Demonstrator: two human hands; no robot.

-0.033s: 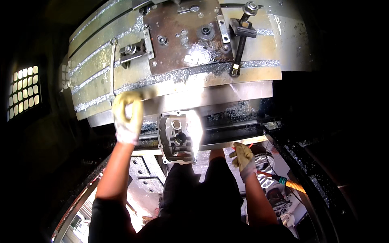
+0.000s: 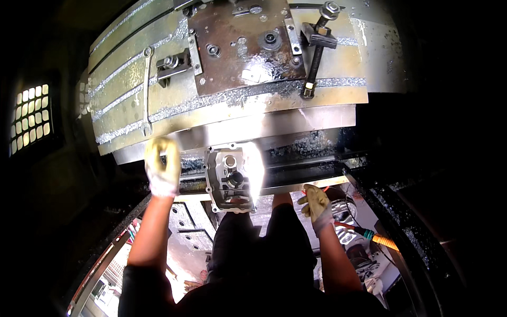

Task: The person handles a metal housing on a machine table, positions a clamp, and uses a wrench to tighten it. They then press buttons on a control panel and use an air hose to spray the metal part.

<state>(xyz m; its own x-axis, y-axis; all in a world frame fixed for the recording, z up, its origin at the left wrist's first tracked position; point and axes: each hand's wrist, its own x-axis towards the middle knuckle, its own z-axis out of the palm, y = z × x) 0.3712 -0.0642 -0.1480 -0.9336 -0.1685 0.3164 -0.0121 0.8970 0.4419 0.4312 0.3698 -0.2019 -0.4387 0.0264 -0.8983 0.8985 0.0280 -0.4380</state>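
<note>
Currently left hand (image 2: 163,165), right hand (image 2: 317,205) half-curled, grips unclear; open casing (image 2: 216,179) between; chips (image 2: 338,82) in slotted table (image 2: 340,95).

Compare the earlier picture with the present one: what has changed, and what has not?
The left hand has moved down the picture, toward the person's body, so the lower end of the wrench now shows clear of the glove. No grasp or release is visible. The wrench, the metal casting, the clamped plate and the right hand stayed about as they were.
</note>
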